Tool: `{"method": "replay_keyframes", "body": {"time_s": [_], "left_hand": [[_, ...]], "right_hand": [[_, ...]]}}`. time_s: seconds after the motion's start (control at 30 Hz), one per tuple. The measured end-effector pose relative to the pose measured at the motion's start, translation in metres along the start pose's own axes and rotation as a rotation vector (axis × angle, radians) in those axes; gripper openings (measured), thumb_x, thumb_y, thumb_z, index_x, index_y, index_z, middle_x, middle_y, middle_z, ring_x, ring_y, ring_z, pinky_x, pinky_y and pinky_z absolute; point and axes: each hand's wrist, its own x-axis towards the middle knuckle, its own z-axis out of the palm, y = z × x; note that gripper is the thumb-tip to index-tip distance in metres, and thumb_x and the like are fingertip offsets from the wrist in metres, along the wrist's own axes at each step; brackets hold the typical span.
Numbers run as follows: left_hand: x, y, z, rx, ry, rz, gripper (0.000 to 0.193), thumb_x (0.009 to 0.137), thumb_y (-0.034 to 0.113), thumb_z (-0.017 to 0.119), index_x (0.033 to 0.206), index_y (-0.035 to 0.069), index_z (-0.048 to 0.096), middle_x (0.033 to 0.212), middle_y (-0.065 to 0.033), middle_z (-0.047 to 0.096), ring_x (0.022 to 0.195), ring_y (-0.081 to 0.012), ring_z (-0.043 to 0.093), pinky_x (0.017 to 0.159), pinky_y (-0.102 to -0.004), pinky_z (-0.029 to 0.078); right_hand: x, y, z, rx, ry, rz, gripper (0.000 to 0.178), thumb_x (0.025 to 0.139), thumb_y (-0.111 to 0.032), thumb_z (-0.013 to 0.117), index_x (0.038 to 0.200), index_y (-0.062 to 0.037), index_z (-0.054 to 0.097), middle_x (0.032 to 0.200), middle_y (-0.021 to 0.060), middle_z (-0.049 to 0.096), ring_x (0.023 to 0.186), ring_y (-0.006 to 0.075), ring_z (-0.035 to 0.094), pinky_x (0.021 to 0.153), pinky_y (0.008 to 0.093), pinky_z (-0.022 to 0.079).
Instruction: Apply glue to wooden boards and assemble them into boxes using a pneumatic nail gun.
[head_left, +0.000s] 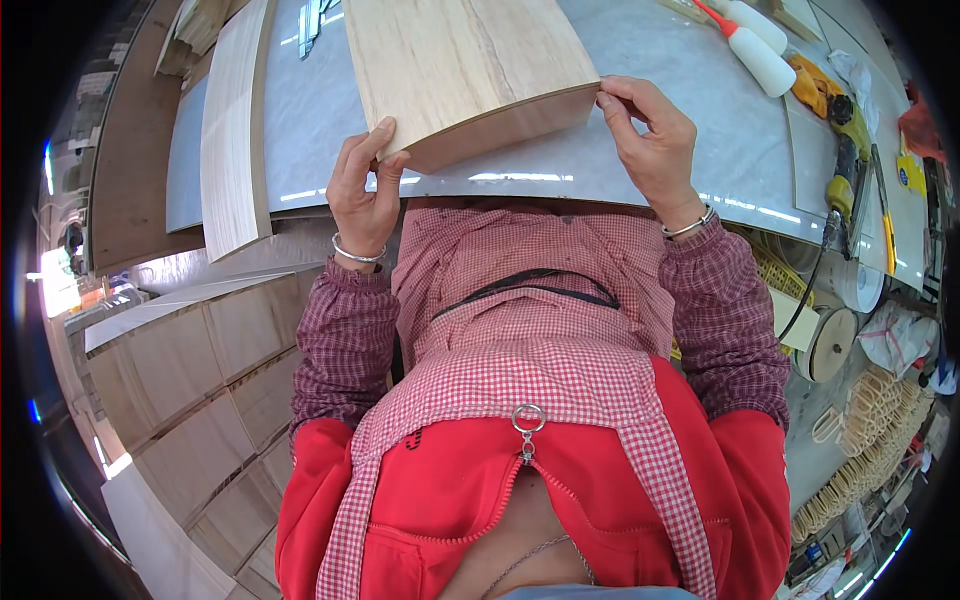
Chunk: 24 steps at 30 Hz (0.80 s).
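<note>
A pale wooden box (470,65) with a flat grained top lies on the grey worktable (300,130), its near side facing me. My left hand (362,195) grips the box's near left corner between thumb and fingers. At the near right corner, the thumb and fingertips of my right hand (652,145) pinch the edge. The far end of the box runs out of the picture, and its inside is hidden from me.
A long pale board (235,130) lies left of the box, near thin metal strips (308,28). To the right are a white squeeze bottle (760,62) with a red nozzle and a yellow-green power tool (848,150) with a cord. Stacked wooden boxes (190,400) stand at lower left.
</note>
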Motion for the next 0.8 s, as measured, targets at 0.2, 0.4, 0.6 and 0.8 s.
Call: {"method": "replay_keyframes", "body": {"time_s": [0.2, 0.4, 0.6, 0.8], "left_hand": [[0.0, -0.001, 0.0, -0.01, 0.002, -0.011, 0.032, 0.082, 0.01, 0.071, 0.113, 0.004, 0.064, 0.088, -0.0069, 0.062, 0.067, -0.0138, 0.053, 0.055, -0.0242, 0.043], [-0.001, -0.002, -0.001, -0.011, 0.001, -0.013, 0.032, 0.083, 0.01, 0.071, 0.113, 0.005, 0.064, 0.089, -0.0066, 0.062, 0.067, -0.0133, 0.053, 0.055, -0.0238, 0.043], [-0.001, 0.0, -0.001, -0.01, -0.002, -0.033, 0.032, 0.083, 0.011, 0.071, 0.113, 0.005, 0.064, 0.089, -0.0062, 0.062, 0.067, -0.0127, 0.052, 0.054, -0.0237, 0.042], [0.0, 0.0, -0.001, -0.021, -0.001, -0.033, 0.032, 0.083, 0.011, 0.071, 0.114, 0.005, 0.064, 0.088, -0.0057, 0.061, 0.066, -0.0121, 0.051, 0.054, -0.0234, 0.041]], "right_hand": [[0.004, -0.004, -0.001, 0.114, -0.015, 0.081, 0.019, 0.08, -0.001, 0.067, 0.098, -0.0032, 0.067, 0.093, 0.0029, 0.07, 0.071, 0.0125, 0.062, 0.065, 0.022, 0.051], [0.022, 0.0, -0.014, 0.108, -0.271, 0.098, 0.026, 0.083, -0.001, 0.066, 0.109, -0.0063, 0.068, 0.106, 0.0036, 0.069, 0.089, 0.0133, 0.064, 0.08, 0.0204, 0.051], [0.023, 0.011, -0.009, 0.11, -0.286, -0.036, 0.029, 0.086, 0.001, 0.062, 0.112, -0.0081, 0.068, 0.111, 0.0034, 0.068, 0.094, 0.0139, 0.065, 0.087, 0.0201, 0.05], [0.022, 0.009, -0.005, 0.139, -0.247, -0.032, 0.027, 0.086, 0.002, 0.062, 0.109, -0.0074, 0.069, 0.11, 0.0036, 0.068, 0.095, 0.014, 0.065, 0.087, 0.0204, 0.051]]}}
